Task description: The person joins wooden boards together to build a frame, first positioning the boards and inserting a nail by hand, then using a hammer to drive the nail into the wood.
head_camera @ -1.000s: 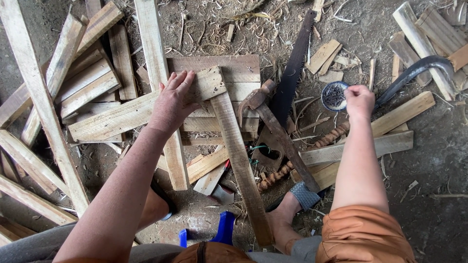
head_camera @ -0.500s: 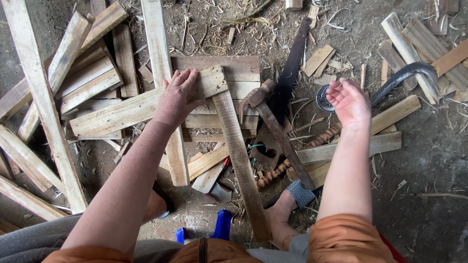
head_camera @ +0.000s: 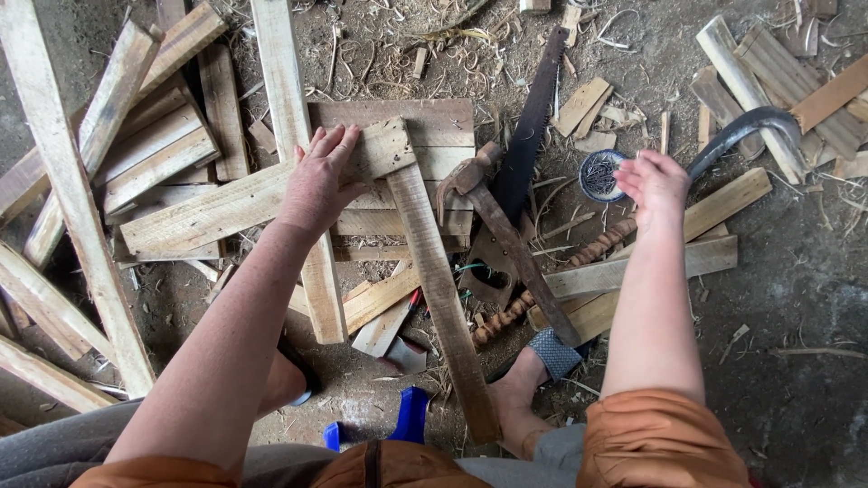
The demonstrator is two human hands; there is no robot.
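While my left hand (head_camera: pixel 318 181) lies flat with fingers spread on a pale wooden slat (head_camera: pixel 226 210), my right hand (head_camera: pixel 657 185) hovers loosely curled, holding nothing, just beside a small round tin of nails (head_camera: pixel 601 174) at its nine o'clock. At three o'clock from my left hand, a hammer (head_camera: pixel 506 239) rests across the boards, with a rusty saw (head_camera: pixel 524 154) running toward twelve behind it. A curved dark blade (head_camera: pixel 746 126) lies at one o'clock from my right hand, on the dirt floor (head_camera: pixel 796 298).

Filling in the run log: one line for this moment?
left hand: flat on wooden slat | right hand: beside nail tin | hammer: untouched
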